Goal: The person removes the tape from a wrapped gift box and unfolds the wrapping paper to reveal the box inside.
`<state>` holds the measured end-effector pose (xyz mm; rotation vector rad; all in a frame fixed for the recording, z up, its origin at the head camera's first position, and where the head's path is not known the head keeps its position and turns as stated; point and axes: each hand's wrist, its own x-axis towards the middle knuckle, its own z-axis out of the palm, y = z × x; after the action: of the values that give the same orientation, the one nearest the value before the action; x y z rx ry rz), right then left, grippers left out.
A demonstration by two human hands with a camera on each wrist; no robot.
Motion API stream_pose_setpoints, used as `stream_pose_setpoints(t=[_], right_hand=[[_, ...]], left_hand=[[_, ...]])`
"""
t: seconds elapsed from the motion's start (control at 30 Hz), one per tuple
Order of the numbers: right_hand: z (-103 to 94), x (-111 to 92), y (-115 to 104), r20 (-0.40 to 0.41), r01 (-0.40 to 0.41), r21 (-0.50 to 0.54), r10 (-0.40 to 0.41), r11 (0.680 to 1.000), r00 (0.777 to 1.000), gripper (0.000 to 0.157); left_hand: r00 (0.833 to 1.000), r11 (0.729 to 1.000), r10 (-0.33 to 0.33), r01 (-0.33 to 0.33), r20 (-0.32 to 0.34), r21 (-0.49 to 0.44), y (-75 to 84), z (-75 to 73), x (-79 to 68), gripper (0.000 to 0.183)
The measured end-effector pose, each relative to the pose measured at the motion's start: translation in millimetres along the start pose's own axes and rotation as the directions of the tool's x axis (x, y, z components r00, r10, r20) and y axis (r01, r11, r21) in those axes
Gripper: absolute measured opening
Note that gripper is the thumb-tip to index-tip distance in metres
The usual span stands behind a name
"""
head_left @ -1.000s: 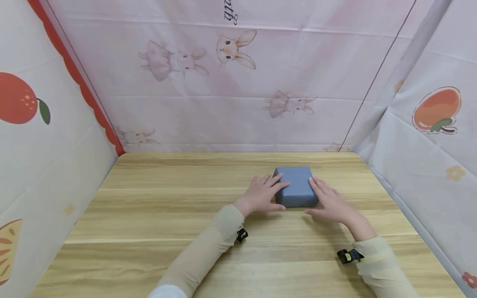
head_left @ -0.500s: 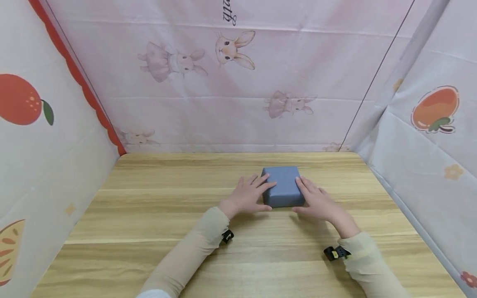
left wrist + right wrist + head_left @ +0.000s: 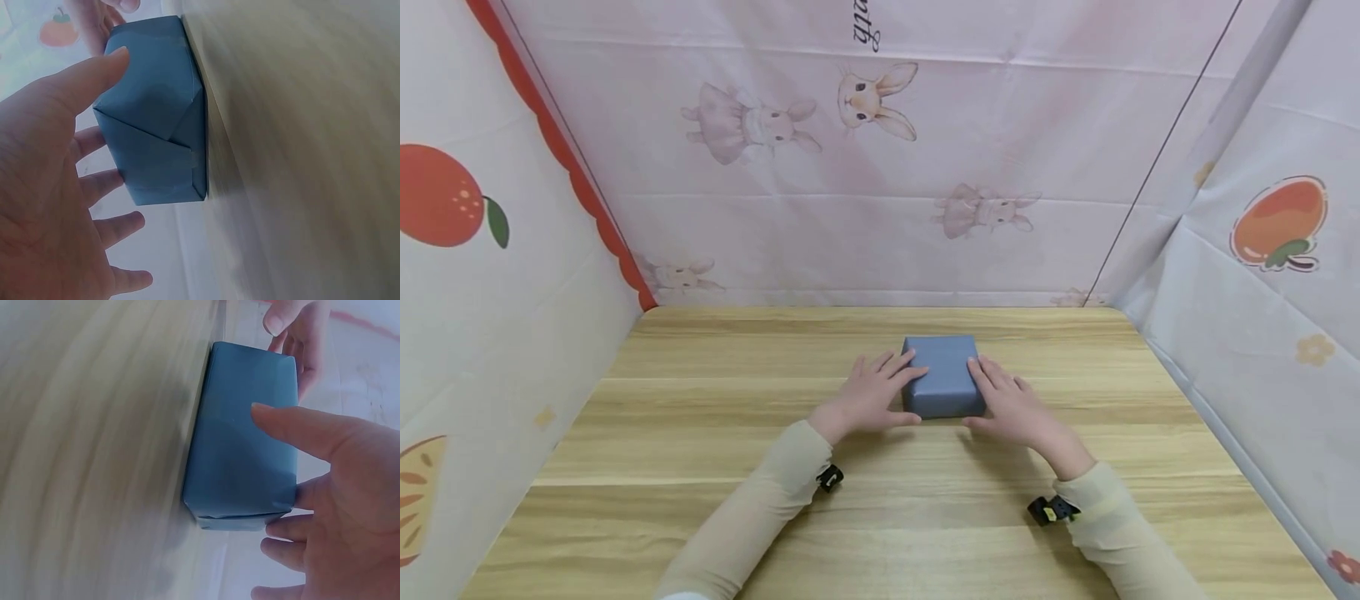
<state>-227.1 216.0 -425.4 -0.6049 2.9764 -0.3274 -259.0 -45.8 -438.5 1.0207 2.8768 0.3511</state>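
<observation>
A blue paper-wrapped box [image 3: 946, 379] lies flat on the wooden table between my two hands. From its left side my left hand [image 3: 863, 400] touches it, fingers spread and straight, with fingertips over the top edge. My right hand [image 3: 1015, 410] rests straight fingertips on the top near the right edge. Both thumbs extend near the front face. In the left wrist view, a folded paper flap shows on the end of the box [image 3: 159, 119]. From the right wrist, the thumb of my right hand [image 3: 369, 494] lies across the front of the box [image 3: 240, 437].
The wood-grain table [image 3: 910, 517] ends at a pink curtain [image 3: 820, 225] with rabbit prints behind the box. White fruit-printed sheets [image 3: 1262, 333] hang along both sides. A small black device [image 3: 1054, 509] is strapped at each sleeved wrist.
The box has slid left across the table, staying flat. Both hands have moved left with it, keeping about the same pose on either side.
</observation>
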Motion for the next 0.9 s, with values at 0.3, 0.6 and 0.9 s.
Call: stream_pose_setpoints(t=[0.3, 0.6, 0.9], right_hand=[[3.2, 9, -20, 0.015, 0.021, -0.003, -0.021, 1.000, 1.000, 0.093], [5.6, 17, -39, 0.016, 0.054, 0.007, -0.054, 0.999, 0.998, 0.089], [4.5, 20, -55, 0.016, 0.081, -0.017, -0.081, 0.997, 0.997, 0.085]], left_hand=[[0.999, 0.999, -0.030, 0.029, -0.026, -0.027, -12.5, -6.6, -17.8, 0.076], [0.997, 0.995, -0.070, 0.068, -0.036, -0.075, -22.3, -13.8, -35.1, 0.073], [0.994, 0.991, -0.099, 0.093, -0.056, -0.095, -31.3, -14.5, -47.5, 0.070]])
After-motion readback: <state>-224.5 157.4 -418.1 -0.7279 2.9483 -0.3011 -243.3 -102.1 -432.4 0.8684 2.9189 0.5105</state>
